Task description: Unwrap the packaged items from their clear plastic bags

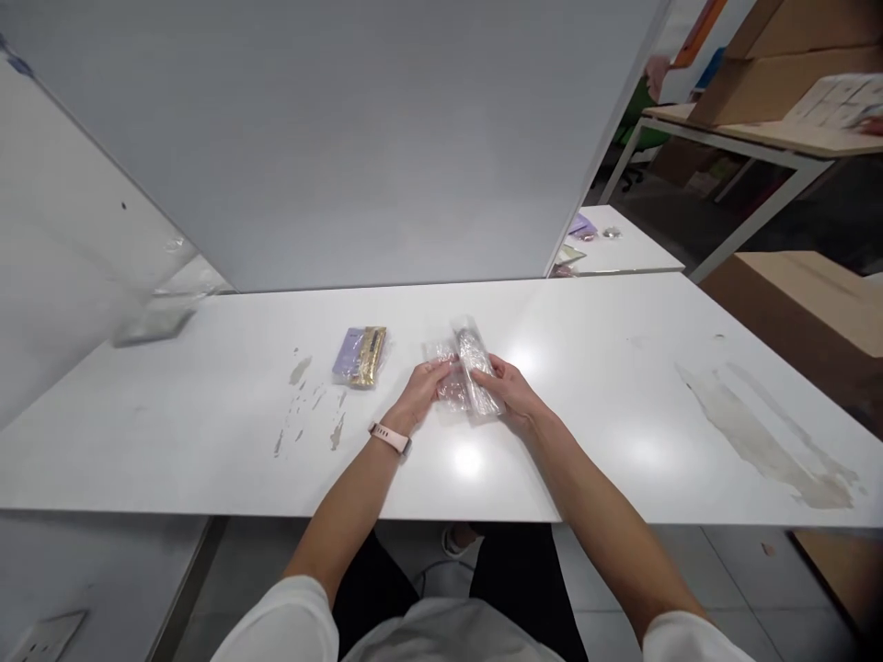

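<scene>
My left hand [422, 390] pinches a clear plastic packet [452, 388] with something reddish inside. Just to its right, a long clear plastic packet [475, 368] with whitish or silvery contents is gripped by my right hand [507, 386], thumb on top. The two packets overlap or touch in front of me, slightly above the white table. What exactly they contain is too glossy to make out. Left of my hands lies a purple and gold packet [360, 356] in clear wrapping. A pink wristband [390, 437] is on my left wrist.
A tall grey panel [386, 147] stands along the back of the white table [227, 441]. At the far left lies a blurred flat packet [153, 325]. Beyond the panel, more packets lie on a second table [638, 246]. A cardboard box [807, 303] stands to the right.
</scene>
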Demonstrator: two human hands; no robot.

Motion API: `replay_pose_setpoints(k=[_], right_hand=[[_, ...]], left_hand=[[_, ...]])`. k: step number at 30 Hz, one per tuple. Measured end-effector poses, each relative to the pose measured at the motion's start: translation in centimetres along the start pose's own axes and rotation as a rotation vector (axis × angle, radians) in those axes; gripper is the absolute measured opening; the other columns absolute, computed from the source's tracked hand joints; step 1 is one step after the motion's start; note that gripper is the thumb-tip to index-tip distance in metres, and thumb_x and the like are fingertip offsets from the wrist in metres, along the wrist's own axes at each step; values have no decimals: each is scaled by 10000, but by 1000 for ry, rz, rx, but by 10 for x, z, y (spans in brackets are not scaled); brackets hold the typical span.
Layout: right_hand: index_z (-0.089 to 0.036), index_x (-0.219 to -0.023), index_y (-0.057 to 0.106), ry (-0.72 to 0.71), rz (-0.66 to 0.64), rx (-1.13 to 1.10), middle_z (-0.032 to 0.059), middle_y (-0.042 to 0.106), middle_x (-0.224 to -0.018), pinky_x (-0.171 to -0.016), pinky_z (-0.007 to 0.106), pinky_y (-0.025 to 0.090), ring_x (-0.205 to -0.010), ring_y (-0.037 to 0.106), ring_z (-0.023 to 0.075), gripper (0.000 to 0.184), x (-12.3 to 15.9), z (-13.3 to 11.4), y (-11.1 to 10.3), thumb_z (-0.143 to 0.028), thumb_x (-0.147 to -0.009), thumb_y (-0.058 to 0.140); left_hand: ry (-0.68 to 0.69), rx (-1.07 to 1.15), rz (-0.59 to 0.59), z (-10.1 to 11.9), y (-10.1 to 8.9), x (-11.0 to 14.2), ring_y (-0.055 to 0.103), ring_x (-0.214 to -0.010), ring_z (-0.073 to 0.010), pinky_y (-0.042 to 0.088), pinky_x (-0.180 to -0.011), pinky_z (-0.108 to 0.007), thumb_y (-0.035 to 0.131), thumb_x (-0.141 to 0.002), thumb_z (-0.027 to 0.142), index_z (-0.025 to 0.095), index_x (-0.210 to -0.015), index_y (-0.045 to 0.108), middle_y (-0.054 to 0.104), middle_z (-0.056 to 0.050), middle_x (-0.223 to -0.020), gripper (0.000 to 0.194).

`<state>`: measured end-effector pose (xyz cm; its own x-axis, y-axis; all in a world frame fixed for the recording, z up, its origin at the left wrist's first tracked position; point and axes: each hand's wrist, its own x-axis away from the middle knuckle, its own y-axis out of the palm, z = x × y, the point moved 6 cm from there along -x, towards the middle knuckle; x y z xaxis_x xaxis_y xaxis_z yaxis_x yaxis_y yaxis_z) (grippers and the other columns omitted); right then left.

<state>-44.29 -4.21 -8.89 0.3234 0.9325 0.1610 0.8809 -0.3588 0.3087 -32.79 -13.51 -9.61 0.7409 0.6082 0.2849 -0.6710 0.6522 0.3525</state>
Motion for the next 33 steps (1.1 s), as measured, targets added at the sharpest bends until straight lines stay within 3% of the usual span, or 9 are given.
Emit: replay_pose_setpoints(k=[3,7,11,15,18,21,24,29,33], right_hand=[[-187,-1342,591,62,66,-41,144,680,-1276,-932,424,571,-1079,697,291,713,0,4,-9,-507,-743,809],[-273,-1442,527,32,212,130,104,591,-1424,-1026,414,532,-1234,625,267,709,4,-2,-22,-576,-830,714],[-270,-1374,600,-14,44,268,102,653,-1337,-1003,447,544,-1172,653,281,664,9,-12,-12,-476,-774,798],[-184,-1187,697,87,-29,138,112,753,-1056,-879,452,589,-947,727,284,551,11,-7,-8,-385,-699,856],[-159,-1093,713,156,14,-53,108,762,-967,-813,445,605,-888,735,292,486,10,-2,-12,-357,-673,857],[-171,-1057,708,119,71,-141,90,760,-963,-808,424,608,-894,729,279,467,7,-6,-20,-348,-652,859],[-198,-1227,654,73,95,-114,92,745,-1058,-822,414,602,-924,721,263,601,5,-10,-28,-418,-697,831],[-266,-1570,331,67,232,250,148,634,-1301,-867,436,575,-1049,673,279,1049,9,-12,-41,-435,-676,853],[-273,-1539,397,-115,184,774,123,510,-1455,-988,462,508,-1206,565,309,896,12,-21,-26,-290,-719,759]], left_hand=[[5,27,33,-2,-2,0,717,-809,-183,583,-671,-279,750,-835,364,122,-1121,732,751,-130,-1070,375],[30,19,21,3,0,2,692,-715,-138,588,-668,-284,731,-857,329,151,-1198,714,744,-109,-1127,386],[36,-7,-121,7,11,8,711,-734,-156,601,-742,-342,726,-864,339,194,-1265,695,741,-103,-1158,427],[53,-30,-189,11,16,13,738,-812,-192,591,-767,-342,720,-867,365,210,-1227,713,716,-112,-1244,392],[82,-66,-154,18,10,15,731,-698,-164,571,-679,-293,693,-880,401,190,-1203,709,746,-118,-1170,386],[139,-104,-60,28,-3,14,696,-586,-130,510,-566,-239,687,-872,412,164,-1179,699,776,-107,-1019,395],[164,-140,4,35,-11,15,652,-529,-102,458,-517,-221,705,-848,405,158,-1156,699,775,-79,-928,394],[180,-156,-59,37,-5,19,611,-486,-96,441,-513,-235,711,-834,439,155,-1142,703,764,-54,-824,419],[152,-190,-162,30,5,19,641,-489,-115,441,-498,-236,717,-825,455,145,-1130,693,763,-63,-813,435]])
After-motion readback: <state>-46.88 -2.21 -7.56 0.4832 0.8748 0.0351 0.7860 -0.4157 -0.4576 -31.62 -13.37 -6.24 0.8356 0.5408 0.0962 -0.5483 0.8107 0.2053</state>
